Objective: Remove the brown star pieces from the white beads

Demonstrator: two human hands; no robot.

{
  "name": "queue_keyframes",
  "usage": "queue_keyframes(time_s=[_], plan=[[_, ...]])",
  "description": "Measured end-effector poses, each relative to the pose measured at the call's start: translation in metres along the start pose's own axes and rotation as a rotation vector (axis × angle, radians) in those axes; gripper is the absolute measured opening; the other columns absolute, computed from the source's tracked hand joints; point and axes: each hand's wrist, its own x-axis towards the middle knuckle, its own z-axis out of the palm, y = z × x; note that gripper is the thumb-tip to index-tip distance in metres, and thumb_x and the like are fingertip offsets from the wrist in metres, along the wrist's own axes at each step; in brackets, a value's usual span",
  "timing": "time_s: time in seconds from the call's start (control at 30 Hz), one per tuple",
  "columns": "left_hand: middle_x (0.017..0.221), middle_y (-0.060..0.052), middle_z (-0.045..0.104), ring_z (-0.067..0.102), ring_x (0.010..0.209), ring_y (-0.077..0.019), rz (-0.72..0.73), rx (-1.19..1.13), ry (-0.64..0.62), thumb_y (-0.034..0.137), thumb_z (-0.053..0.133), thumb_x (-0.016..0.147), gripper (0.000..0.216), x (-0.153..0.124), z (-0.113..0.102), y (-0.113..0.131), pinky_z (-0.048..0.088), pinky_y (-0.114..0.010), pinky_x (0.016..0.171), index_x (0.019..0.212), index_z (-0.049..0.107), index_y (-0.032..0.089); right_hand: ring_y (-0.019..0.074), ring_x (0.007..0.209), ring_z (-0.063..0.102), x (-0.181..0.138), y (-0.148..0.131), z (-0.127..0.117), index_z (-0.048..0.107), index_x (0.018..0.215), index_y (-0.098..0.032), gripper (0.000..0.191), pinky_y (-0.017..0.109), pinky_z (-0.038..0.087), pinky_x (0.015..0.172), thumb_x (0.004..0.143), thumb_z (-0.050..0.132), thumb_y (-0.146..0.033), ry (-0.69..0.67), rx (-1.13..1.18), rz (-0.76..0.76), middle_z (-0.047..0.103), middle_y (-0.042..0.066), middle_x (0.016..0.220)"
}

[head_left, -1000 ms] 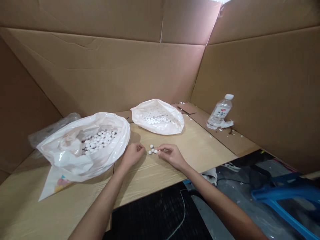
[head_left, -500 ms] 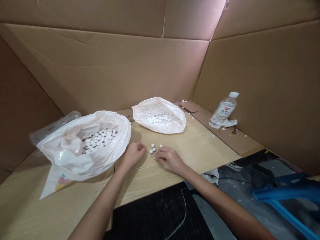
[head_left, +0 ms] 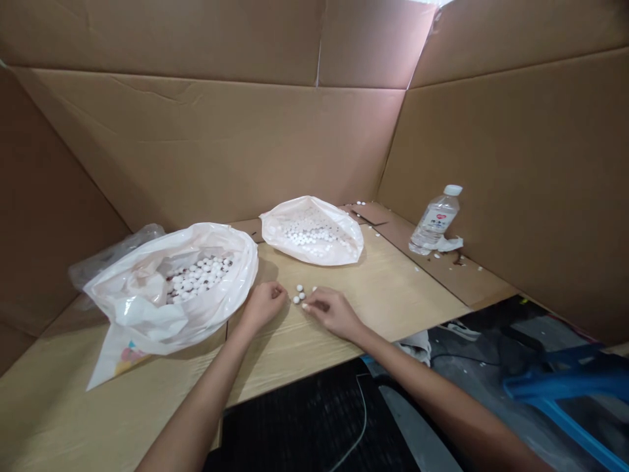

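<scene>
Right hand, fingers bent inward beside small round white balls on tan surface; left hand, fingers curled; can't tell either's grip.

Tan tabletop — two white bags, loose white balls; brown strip at right — clear bottle.

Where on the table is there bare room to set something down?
The table looks mostly bare right of the right hand, bordered by the smaller bag, bottle and front edge; also in front of the larger bag, left of the left forearm. It is crowded between right and left hand, where small white balls lie.
</scene>
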Motion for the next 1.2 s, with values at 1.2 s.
queue_keyframes(time_s=[1.2], plan=[[0.061,0.001,0.063,0.049,0.055,-0.0062,-0.017,0.040,-0.006,0.028,0.050,0.072,0.022,0.001,0.000,0.002,0.029,-0.017,0.055,0.073,0.068,0.014,0.0189,0.083,0.058,0.002,0.001,-0.012,0.062,0.093,-0.017,0.011,0.029,0.045,0.066,0.091,0.053,-0.022,0.487,-0.160,-0.019,0.065,0.008,0.091]])
